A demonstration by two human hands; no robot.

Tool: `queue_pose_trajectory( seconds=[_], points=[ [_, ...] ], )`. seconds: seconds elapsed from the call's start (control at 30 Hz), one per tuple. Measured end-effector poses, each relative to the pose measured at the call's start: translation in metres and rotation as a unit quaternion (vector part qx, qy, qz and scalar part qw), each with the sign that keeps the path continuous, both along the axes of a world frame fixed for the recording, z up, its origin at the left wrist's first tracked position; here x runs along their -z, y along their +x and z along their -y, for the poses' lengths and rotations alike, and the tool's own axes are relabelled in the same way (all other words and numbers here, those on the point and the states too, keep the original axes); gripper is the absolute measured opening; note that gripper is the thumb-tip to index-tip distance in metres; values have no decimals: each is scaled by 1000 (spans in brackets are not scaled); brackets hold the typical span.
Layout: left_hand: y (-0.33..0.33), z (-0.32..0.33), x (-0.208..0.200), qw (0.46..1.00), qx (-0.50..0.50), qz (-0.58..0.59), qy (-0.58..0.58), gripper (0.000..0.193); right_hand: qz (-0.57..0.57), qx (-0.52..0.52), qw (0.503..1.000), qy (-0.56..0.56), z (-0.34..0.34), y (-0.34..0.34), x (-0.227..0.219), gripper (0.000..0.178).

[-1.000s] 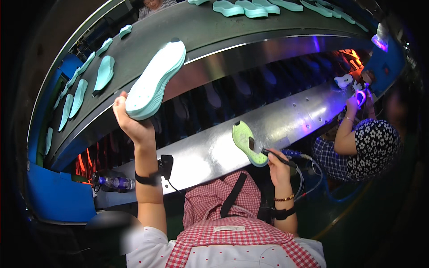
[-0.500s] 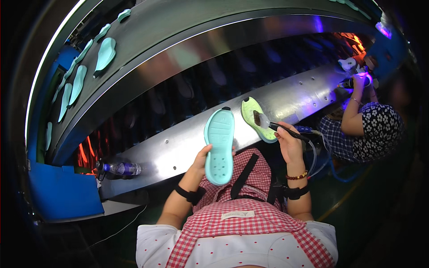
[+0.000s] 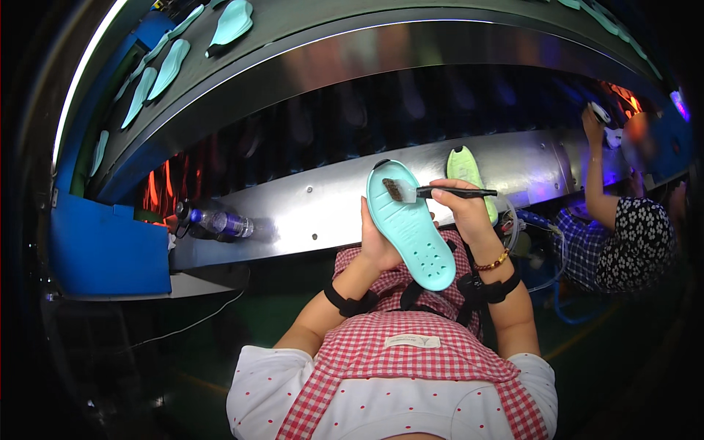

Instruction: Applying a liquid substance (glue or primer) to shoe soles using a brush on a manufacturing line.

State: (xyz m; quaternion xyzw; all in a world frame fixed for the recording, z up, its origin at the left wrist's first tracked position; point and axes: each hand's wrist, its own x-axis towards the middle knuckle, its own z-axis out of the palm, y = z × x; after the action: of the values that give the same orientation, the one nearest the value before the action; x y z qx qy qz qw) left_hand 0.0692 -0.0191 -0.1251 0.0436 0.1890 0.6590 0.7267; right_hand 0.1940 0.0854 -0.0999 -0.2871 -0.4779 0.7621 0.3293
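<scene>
- My left hand [image 3: 378,246] was wrapped around the edge of a flat mint-green foam shoe sole [image 3: 409,224] near the centre of the frame, fingers curled behind it, holding it tilted with its perforated end toward my chest.
- My right hand [image 3: 460,213] pinched the black handle of a small brush [image 3: 440,193], whose dark bristles rested on the upper end of the sole — touching its surface.
- Both of my wrists carried black straps; the right one also had a beaded amber bracelet [image 3: 491,262].
- Just behind my right hand, a lime-green shoe sole [image 3: 463,167] lay on the long shiny metal ledge [image 3: 308,213] that ran across the middle of the frame.
- A clear plastic water bottle [image 3: 216,221] lay on its side on the same ledge, toward the left, next to a blue box-shaped housing [image 3: 103,249].
- In the upper left of the frame, several pale teal soles [image 3: 231,23] sat on a curved grey conveyor surface [image 3: 330,29].
- At the right edge, another person in a black floral-print top [image 3: 634,242] had one hand raised toward the machine; what it held was too small to tell.
- My red-and-white checked apron [image 3: 396,359] filled the lower centre.
</scene>
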Motion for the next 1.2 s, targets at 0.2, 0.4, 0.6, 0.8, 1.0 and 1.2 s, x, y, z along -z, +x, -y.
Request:
queue_pose_trajectory(
  seconds=[0.2, 0.4, 0.6, 0.8, 1.0, 1.2],
  points=[
    [2, 0, -11, 988, -123, -31, -87, 83, 80, -35, 981, 171, 15, -33, -19, 21],
    [-28, -3, -4, 976, -191, -79, -62, 73, 123, -115, 880, 443, 27, -17, -45, 18],
    [-39, 2, -22, 985, -136, -109, -7, 75, 107, -228, 906, 339, 12, 11, -68, 17],
    [-16, -7, -56, 994, -101, 2, -47, 75, 161, -173, 954, 186, 9, -10, -94, 19],
    [-22, -6, -59, 995, -102, 8, 20, 77, 60, -153, 974, 154, 5, 5, -93, 19],
    [-28, -1, -60, 975, -182, -113, 56, 82, -24, -255, 899, 356, 15, 16, -83, 18]
  ],
)
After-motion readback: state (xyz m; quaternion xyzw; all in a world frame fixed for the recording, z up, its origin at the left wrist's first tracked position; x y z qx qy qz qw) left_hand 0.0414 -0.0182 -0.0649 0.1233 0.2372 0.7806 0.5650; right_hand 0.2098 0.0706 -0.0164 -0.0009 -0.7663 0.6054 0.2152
